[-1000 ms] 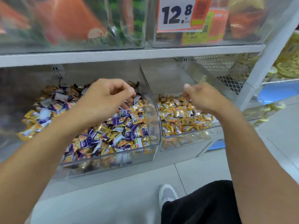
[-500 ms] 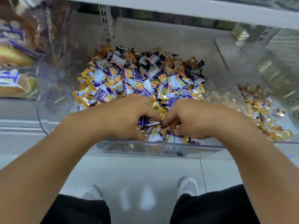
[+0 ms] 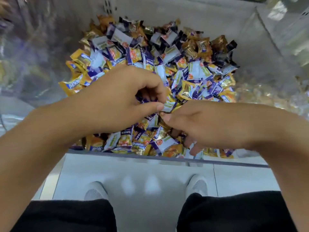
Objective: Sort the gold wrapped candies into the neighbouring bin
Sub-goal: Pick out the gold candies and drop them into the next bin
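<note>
Head view: both hands down in the clear bin (image 3: 160,159), over the heap of mixed candies (image 3: 150,67), purple-white packs w/ gold ones scattered thru. Left hand (image 3: 117,99) has fingers curled, thumb and forefinger tips nearly meeting over a purple-white wrapper; can't tell if it's actually nipped. Right hand (image 3: 205,124) pinches a gold wrapped candy (image 3: 163,114) at thumb and fingertip, other fingers tucked under into the pile. The two hands almost touch at centre, and they hide the front-middle of the heap.

Around: neighbouring bin (image 3: 267,92) to the right, behind a clear divider, gold pieces inside but blurred. Perforated shelf upright (image 3: 109,5) at top. Below, pale floor tiles (image 3: 242,178), two white shoes (image 3: 197,185), black shorts (image 3: 70,215).

Vs half a sec ago: camera now closer and lower over the bin, heap fills more of the view; hands have opened apart a little, left one lifted so the thumb shows, right one now w/ a gold piece at its tip.

Edges: front lip of bin runs just under both wrists. Right divider close to right forearm. Back half of heap uncovered, open above.
</note>
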The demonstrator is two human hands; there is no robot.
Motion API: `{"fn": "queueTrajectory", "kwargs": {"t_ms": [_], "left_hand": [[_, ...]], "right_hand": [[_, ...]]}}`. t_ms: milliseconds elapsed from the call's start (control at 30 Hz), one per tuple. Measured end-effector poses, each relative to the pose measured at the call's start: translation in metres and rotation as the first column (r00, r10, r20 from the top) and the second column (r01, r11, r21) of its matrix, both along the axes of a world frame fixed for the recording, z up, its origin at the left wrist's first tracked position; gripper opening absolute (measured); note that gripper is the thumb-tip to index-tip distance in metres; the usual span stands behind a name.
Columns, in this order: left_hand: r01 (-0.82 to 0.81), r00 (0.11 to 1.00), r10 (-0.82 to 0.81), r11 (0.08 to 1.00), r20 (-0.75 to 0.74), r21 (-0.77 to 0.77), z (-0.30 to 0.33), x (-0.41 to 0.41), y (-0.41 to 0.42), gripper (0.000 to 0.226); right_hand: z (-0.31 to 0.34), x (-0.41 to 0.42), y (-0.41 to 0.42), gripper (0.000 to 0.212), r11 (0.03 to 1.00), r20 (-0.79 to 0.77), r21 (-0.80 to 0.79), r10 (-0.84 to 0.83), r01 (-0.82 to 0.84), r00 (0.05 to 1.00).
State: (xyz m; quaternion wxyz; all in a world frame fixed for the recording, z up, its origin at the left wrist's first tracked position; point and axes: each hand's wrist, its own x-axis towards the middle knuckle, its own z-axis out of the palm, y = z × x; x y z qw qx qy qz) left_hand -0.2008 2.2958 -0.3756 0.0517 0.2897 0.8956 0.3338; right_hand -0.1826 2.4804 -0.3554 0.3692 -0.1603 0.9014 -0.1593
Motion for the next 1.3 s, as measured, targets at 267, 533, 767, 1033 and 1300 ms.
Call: {"fn": "queueTrajectory", "kwargs": {"t_ms": [267,533,767,1033,1300], "left_hand": [[-0.031,0.993,0.03,0.999,0.118,0.006,-0.002,-0.003,0.003,0.026],[-0.132,0.975,0.096,0.976,0.2,0.176,0.006,0.0,-0.003,0.027],[-0.299,0.95,0.25,0.9,0.186,0.318,0.016,0.008,-0.015,0.022],[-0.42,0.879,0.293,0.848,0.376,0.322,0.013,0.0,0.011,0.041],[-0.635,0.749,0.342,0.615,0.568,0.467,0.021,-0.012,0.034,0.01]], "right_hand": [[-0.015,-0.001,-0.006,0.043,0.903,0.455,-0.165,-0.287,0.397,0.843],[0.0,-0.001,-0.008,0.043,0.704,0.643,-0.339,-0.31,0.623,0.7],[0.023,-0.012,-0.001,0.04,0.362,0.739,-0.43,-0.385,0.827,0.553],[0.036,-0.032,0.008,0.024,-0.07,0.784,-0.579,-0.322,0.812,0.531],[0.021,-0.036,0.006,0.031,0.112,0.492,-0.68,-0.663,0.725,0.564]]}}
